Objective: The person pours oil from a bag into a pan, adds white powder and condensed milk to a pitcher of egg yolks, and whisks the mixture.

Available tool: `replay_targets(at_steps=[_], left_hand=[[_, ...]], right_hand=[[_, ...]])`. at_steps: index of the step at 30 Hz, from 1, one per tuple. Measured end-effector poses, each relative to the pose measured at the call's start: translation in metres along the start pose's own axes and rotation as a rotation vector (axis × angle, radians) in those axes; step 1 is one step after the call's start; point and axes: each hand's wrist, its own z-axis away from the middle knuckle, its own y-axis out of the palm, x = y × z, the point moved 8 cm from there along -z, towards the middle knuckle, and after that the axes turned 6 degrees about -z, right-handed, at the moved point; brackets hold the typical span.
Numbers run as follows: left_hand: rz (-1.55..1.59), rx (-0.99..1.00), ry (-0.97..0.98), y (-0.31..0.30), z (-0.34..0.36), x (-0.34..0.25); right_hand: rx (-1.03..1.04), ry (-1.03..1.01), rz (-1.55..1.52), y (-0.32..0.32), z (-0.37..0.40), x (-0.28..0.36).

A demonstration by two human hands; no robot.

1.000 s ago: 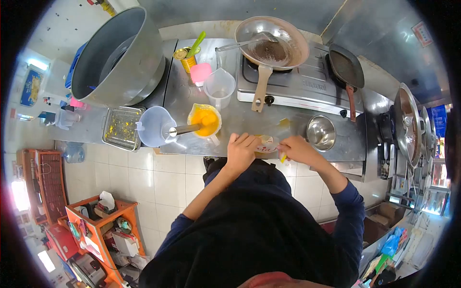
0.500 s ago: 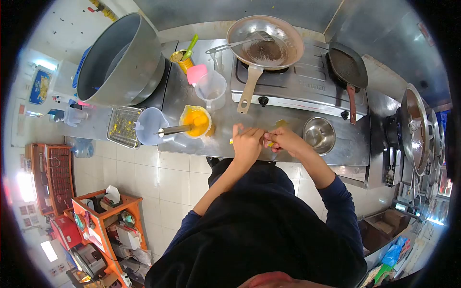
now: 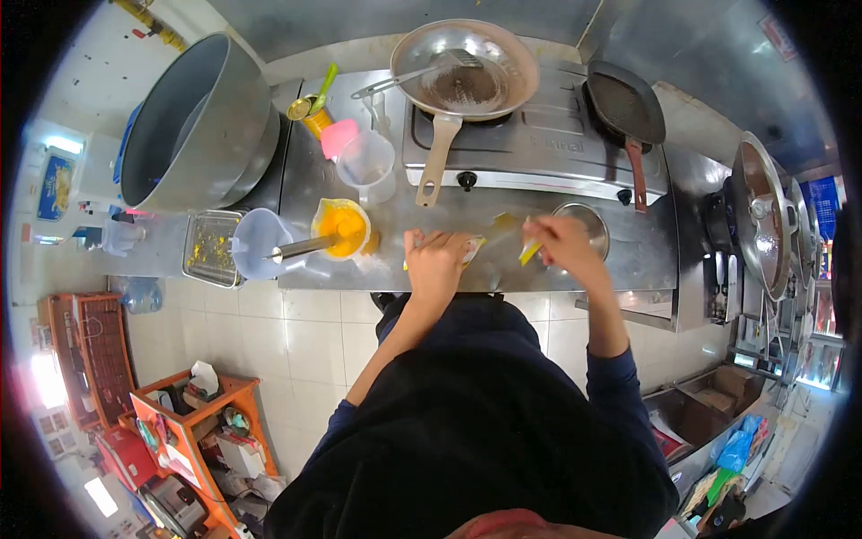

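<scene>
Over the counter's front part, my left hand [image 3: 435, 268] is closed around a small yellow-and-white packet [image 3: 472, 251], its edge poking out past the fingers. To the right, my right hand [image 3: 571, 246] pinches a small yellow-and-white piece [image 3: 531, 251] that looks torn off. A gap separates the two hands. Partly covered by my right hand is a round steel bowl [image 3: 594, 225]. A small yellowish scrap [image 3: 505, 219] lies on the counter between the hands. Left of my left hand stands a jug of egg yolks [image 3: 344, 216] with a metal-shafted tool [image 3: 305, 247] resting in it.
Behind, a gas stove [image 3: 548, 148] carries a frying pan [image 3: 512, 81] with a spatula and a dark grill pan [image 3: 626, 106]. A clear measuring jug [image 3: 366, 166], pink-topped item [image 3: 339, 138], opened can [image 3: 314, 119], bluish bowl [image 3: 256, 242], wire-racked tray [image 3: 212, 247] and large pot [image 3: 256, 148] are leftward.
My hands, together at the packet before, have come apart. The right one has moved to the right with the yellow piece, in front of the steel bowl. The view has shifted slightly.
</scene>
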Motion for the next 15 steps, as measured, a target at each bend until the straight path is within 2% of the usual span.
replay_targets(at_steps=[1, 3, 5, 6, 8, 9, 11, 12, 14, 15], left_hand=[[0.019, -0.027, 0.004, -0.006, 0.002, 0.003], [-0.036, 0.002, 0.014, -0.01, 0.009, 0.014], [-0.104, 0.065, 0.035, -0.009, 0.013, 0.021], [-0.103, 0.067, 0.039, -0.008, 0.015, 0.024], [-0.103, 0.107, 0.127, 0.0, 0.017, 0.023], [-0.111, 0.108, 0.138, 0.004, 0.018, 0.025], [0.0, 0.021, 0.132, 0.005, 0.022, 0.026], [-0.004, 0.018, 0.152, 0.003, 0.019, 0.018], [0.077, -0.073, 0.155, -0.008, 0.01, 0.002], [0.102, -0.084, 0.14, -0.015, 0.001, -0.002]], right_hand=[[-0.077, 0.055, 0.175, 0.009, -0.002, -0.033], [-0.064, 0.123, 0.321, 0.043, -0.02, -0.126], [-0.252, -0.017, 0.486, 0.065, -0.034, -0.197], [-0.255, -0.014, 0.484, 0.07, -0.031, -0.196], [-0.37, 0.249, 0.613, 0.073, -0.03, -0.206], [-0.376, 0.247, 0.601, 0.072, -0.03, -0.193], [-0.157, -0.031, 0.638, 0.087, -0.03, -0.151], [-0.175, -0.034, 0.627, 0.082, -0.028, -0.135], [0.173, -0.285, 0.236, 0.105, -0.02, -0.094], [0.16, -0.292, 0.232, 0.104, -0.02, -0.084]])
